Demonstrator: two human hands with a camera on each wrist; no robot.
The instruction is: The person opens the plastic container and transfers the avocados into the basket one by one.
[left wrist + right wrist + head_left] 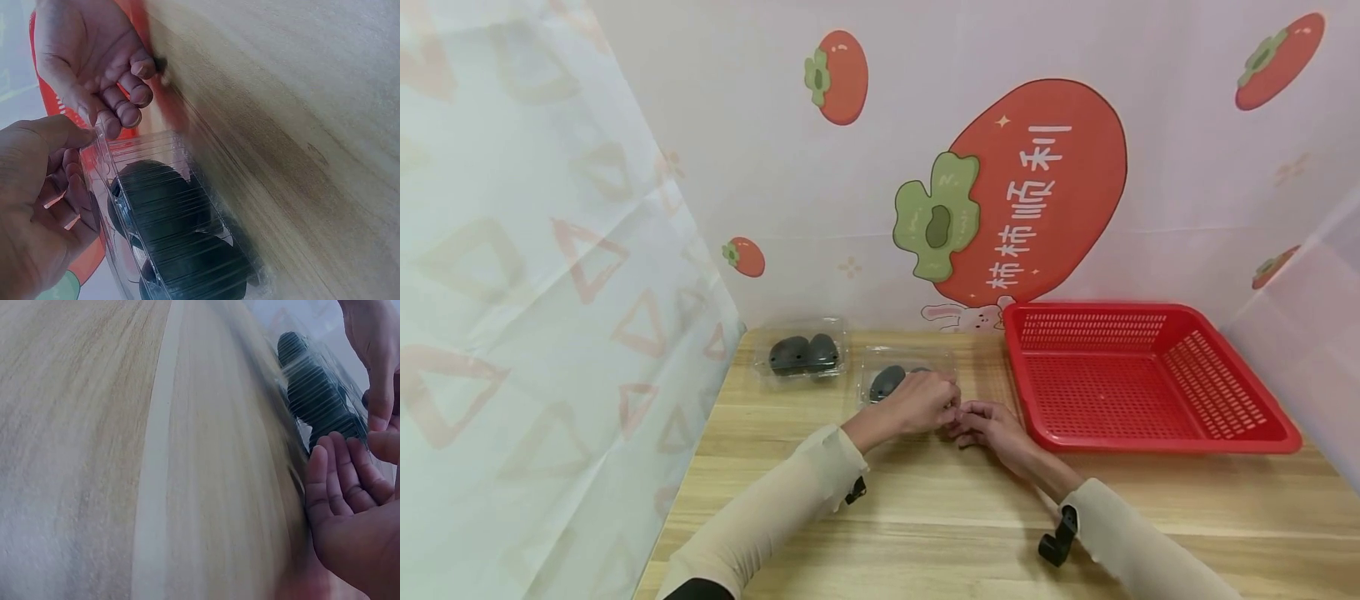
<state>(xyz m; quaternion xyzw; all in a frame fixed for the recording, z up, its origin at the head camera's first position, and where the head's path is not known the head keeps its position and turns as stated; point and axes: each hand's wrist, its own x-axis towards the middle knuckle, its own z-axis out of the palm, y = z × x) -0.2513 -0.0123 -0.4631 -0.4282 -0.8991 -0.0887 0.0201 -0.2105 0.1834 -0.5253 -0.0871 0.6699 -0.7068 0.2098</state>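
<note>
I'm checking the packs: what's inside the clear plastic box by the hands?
Inside the clear plastic box are two dark, oval, avocado-like items. In the head view, the left hand partly covers one of them. What lies beneath the items is hidden.

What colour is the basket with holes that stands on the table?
The basket is red; it shows best in the head view.

Passage is open over the near surface (955,537), between the forearms (782,492). The red basket (1097,400) obstructs the right; the backdrop (790,192) bounds the rear. Clearance between left box (775,332) and right box (880,357) appears narrow, transparent edges permitting.
</note>
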